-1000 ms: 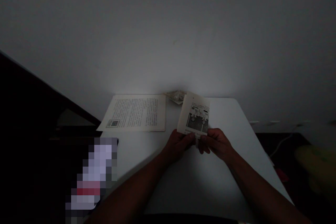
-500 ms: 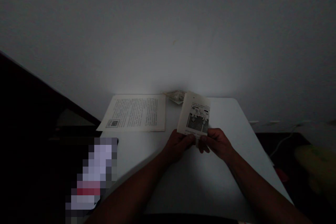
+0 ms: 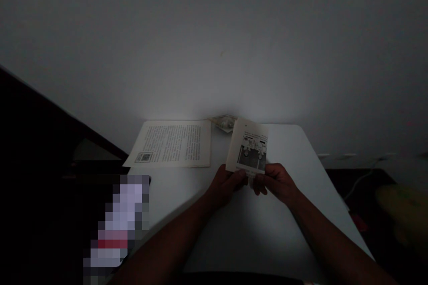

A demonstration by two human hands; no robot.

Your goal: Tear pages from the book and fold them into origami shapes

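Between my hands is a folded piece of printed paper, tilted up above the white table, with a dark picture and small text on its face. My left hand pinches its lower left edge, thumb on top. At the lower right corner my right hand grips it, thumb in front and some fingers curled below. A small pale strip hangs under the paper between the hands. Behind it, near the wall, sits a small folded paper shape, partly covered by the held paper.
Printed sheets with a square code lie flat at the table's back left. The white table stands against a grey wall. A blurred-out bright object is at the left edge. A cable and a yellowish thing are at right.
Almost nothing differs. The left thumb has shifted slightly along the paper's lower edge, and the paper has tilted a little; both hands keep their hold.
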